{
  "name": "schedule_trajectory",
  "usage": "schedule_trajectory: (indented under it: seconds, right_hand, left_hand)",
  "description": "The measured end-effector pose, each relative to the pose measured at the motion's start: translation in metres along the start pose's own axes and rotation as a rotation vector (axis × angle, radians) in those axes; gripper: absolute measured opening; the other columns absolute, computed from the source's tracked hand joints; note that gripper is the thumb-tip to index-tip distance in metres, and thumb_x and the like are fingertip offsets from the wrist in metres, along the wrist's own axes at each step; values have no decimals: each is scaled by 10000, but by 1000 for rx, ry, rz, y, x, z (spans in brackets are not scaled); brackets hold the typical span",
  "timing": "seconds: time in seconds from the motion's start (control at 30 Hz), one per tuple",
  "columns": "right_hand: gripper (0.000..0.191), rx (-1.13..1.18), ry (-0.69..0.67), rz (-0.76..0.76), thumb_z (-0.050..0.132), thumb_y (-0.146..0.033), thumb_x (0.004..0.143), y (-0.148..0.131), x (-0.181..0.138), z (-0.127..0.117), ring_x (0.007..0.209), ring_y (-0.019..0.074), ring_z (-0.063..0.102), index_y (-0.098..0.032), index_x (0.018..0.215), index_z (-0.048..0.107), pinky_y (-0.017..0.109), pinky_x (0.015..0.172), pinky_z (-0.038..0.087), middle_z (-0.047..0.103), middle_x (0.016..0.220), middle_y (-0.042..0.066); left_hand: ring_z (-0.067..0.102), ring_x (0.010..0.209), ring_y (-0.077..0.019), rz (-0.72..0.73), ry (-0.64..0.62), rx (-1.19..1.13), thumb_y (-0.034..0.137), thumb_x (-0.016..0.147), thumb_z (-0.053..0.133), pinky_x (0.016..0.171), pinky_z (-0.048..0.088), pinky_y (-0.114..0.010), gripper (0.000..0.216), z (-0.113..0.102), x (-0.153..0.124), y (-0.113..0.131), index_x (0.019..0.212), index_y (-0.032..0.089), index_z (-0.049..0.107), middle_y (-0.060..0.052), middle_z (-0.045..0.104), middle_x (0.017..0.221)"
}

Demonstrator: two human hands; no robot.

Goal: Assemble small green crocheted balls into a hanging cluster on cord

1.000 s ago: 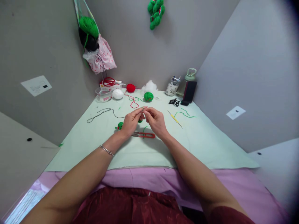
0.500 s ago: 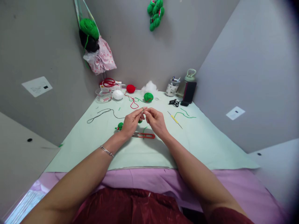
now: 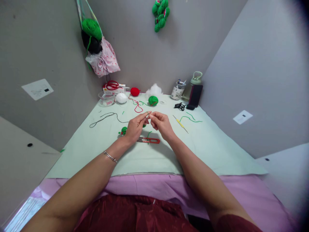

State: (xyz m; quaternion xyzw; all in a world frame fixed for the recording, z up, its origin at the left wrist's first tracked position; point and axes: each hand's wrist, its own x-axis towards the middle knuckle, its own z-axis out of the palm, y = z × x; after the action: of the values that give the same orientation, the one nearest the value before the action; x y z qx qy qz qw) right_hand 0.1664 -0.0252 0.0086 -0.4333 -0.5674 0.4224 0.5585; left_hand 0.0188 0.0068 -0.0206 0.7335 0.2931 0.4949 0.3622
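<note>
Over the middle of the table my left hand [image 3: 135, 127] and my right hand [image 3: 161, 125] meet at the fingertips. A black yarn [image 3: 109, 114] lies in a long loop on the left and runs in behind my left hand, whose fingers are closed; a thin dark strand seems to cross its index fingertip. My right thumb and index finger pinch right beside that fingertip, on something too small to make out. Small green crocheted pieces [image 3: 124, 130] show beside and under my left hand. Orange-handled thread snips [image 3: 154, 140] lie below my hands, near a short green yarn end.
Right of my hands lies a yellow-handled crochet hook [image 3: 180, 123] with green yarn scraps [image 3: 189, 118]. Behind are a green yarn ball [image 3: 153, 101], red yarn ball [image 3: 135, 91], white ball [image 3: 121, 98], stuffing [image 3: 154, 91], clear tub [image 3: 107, 99], red scissors [image 3: 113, 85], pen cup [image 3: 178, 91] and phone [image 3: 196, 95].
Both hands stay nearly in place, fingertips together, with only a slight shift of the right fingers. The view has moved very slightly; things on the table lie as before.
</note>
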Motion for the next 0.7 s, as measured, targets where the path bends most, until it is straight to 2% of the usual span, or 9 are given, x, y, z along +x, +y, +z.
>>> schedule_trajectory:
  seconds: [0.17,0.3,0.53,0.7]
  right_hand:
    - [330,54,-45,64,690,-476,769,-2,1,0,422,53,294,-159,726,606,227,423,198,456,475,-68]
    - [317,75,-20,77,712,-458,735,-4,2,-1,430,52,295,-159,718,609,224,429,180,432,471,-76]
    - [283,56,54,46,692,-430,754,0,4,-4,419,51,275,-161,741,607,227,439,174,399,446,-90]
    - [296,49,56,26,692,-448,767,1,3,-5,422,55,274,-164,753,610,231,442,182,405,449,-88]
  left_hand:
    - [573,811,-134,-27,-7,8,331,982,449,821,481,-256,403,2,-1,2,1309,197,645,-35,649,882]
    - [584,796,-128,-19,-6,38,320,988,441,824,478,-258,405,3,-1,4,1324,200,630,-33,655,894]
    - [576,769,-118,-27,-13,74,278,984,433,808,467,-252,397,3,-1,0,1320,198,628,-18,650,850]
    - [556,749,-116,-36,-26,80,234,972,422,795,455,-250,410,3,-1,4,1327,202,625,-12,626,822]
